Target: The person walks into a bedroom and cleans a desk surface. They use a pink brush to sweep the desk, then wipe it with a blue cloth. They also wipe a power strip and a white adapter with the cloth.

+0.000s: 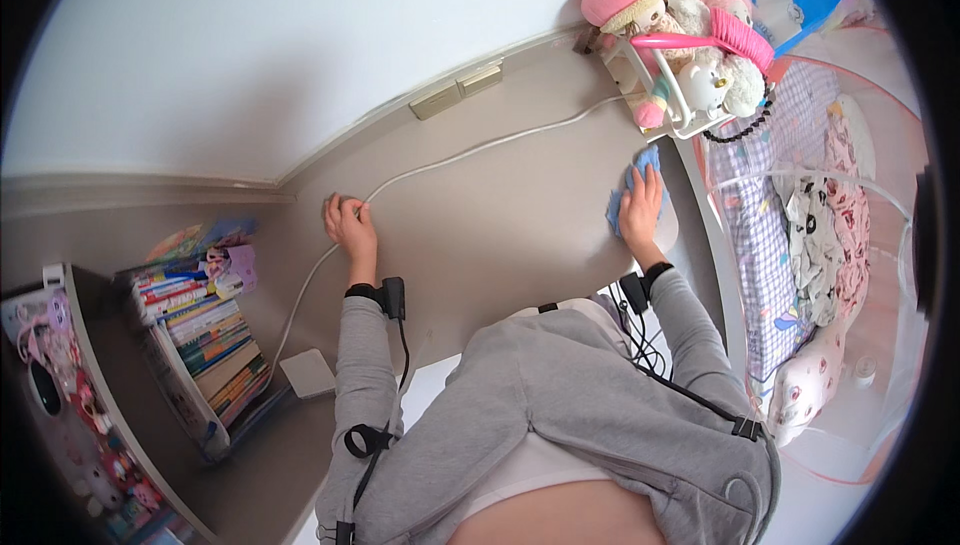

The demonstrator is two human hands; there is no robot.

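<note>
**Blue cloth (615, 209) beneath a flattened right hand (640, 215)**

The cloth lies on the desk (480, 225), just on the person's side of the white basket (677, 121) of plush toys. It sits under the right palm and fingers, edges poking out; that hand is spread, not clenched. Well left of the basket, the left hand (351, 229) touches the white cable (480, 148); I can't tell whether it's pinched.

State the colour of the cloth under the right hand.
The cloth is blue; it shows best in the head view.
</note>
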